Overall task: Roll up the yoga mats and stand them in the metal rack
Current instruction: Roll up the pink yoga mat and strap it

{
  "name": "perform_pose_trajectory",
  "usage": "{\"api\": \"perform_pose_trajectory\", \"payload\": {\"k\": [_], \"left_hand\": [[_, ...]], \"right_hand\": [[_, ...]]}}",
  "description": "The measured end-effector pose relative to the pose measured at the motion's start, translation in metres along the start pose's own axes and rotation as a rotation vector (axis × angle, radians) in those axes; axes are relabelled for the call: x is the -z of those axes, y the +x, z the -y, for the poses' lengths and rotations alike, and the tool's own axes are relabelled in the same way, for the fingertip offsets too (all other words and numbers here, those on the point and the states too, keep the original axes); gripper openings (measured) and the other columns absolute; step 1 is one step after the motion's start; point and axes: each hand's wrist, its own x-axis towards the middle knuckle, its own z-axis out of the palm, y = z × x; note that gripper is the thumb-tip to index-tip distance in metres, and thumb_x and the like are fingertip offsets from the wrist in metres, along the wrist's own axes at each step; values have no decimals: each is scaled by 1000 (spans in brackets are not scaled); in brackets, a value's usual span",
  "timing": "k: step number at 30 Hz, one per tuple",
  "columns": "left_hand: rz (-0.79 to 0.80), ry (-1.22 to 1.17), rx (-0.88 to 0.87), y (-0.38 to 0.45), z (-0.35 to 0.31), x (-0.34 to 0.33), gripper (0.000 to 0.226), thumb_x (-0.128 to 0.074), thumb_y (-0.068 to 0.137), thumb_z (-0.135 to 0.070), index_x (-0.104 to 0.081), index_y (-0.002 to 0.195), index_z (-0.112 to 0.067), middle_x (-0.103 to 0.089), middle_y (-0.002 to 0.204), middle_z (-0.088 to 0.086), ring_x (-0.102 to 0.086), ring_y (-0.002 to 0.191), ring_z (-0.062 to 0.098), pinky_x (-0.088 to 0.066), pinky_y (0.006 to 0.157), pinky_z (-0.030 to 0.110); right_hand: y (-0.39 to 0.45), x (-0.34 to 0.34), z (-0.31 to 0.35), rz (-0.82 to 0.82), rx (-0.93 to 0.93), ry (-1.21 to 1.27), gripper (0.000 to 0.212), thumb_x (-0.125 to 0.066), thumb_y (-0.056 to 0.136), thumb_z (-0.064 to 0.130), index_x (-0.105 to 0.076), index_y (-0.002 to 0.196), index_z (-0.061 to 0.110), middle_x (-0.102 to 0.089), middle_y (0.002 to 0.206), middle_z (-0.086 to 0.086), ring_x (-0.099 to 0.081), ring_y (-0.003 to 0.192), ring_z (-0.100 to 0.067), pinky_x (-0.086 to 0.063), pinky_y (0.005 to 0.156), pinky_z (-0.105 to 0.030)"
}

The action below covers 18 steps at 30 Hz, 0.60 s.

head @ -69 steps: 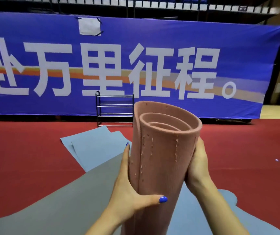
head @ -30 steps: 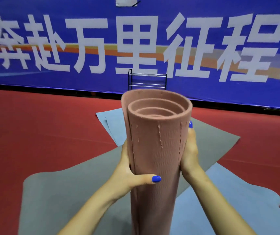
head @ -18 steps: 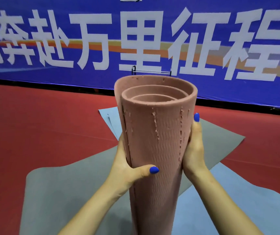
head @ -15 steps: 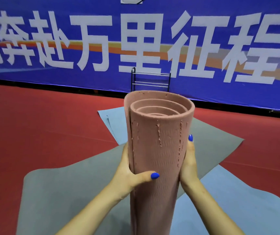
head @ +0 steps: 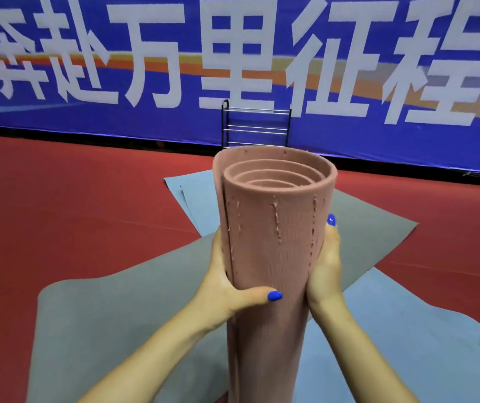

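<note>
— Hands? Left hand [head: 227, 289] and right hand [head: 324, 266] clamp the upright rolled pink foam yoga mat [head: 273, 242], centre near.
— Purpose? Likely stops unrolling; black metal rack [head: 256, 126] stands far.

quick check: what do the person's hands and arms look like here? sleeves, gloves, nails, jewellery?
Bare hands, no gloves: left hand, right hand. Forearms are bare as far as the frame shows, with no sleeves, watch or bracelets in view. No rings visible. Nails are long, rounded and painted bright blue, seen on the left thumb and on one right fingertip.
</note>
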Motion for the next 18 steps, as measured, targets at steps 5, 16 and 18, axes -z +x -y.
{"api": "perform_pose_trajectory", "payload": {"k": [5, 16, 18], "left_hand": [[-39, -67, 10, -4, 3, -3, 113, -86, 36, -37, -27, 132, -42, -43, 138, -16, -49, 119, -9, -43, 88, 9], [58, -27, 58, -9, 13, -3, 120, -91, 39, -51, -23, 136, -33, -40, 141, -10, -46, 124, -4, -42, 93, 13], [51, -53, 70, -12, 13, -7, 123, -91, 35, -56, -25, 135, -31, -41, 140, -10, -48, 122, -5, -43, 90, 12]], "right_hand": [[-3, 3, 4, -31, -72, -123, 51, -28, 81, 60, -49, 46, 29, -54, 55, 10, -48, 56, -4, -42, 66, -33], [-17, 12, -21, -82, -176, -144, 68, -28, 71, 76, -71, 93, 29, -72, 100, 4, -62, 105, -20, -45, 98, -47], [-18, 17, -22, -107, -193, -142, 71, -27, 71, 78, -69, 104, 32, -69, 110, 5, -59, 111, -17, -43, 101, -47]]}}
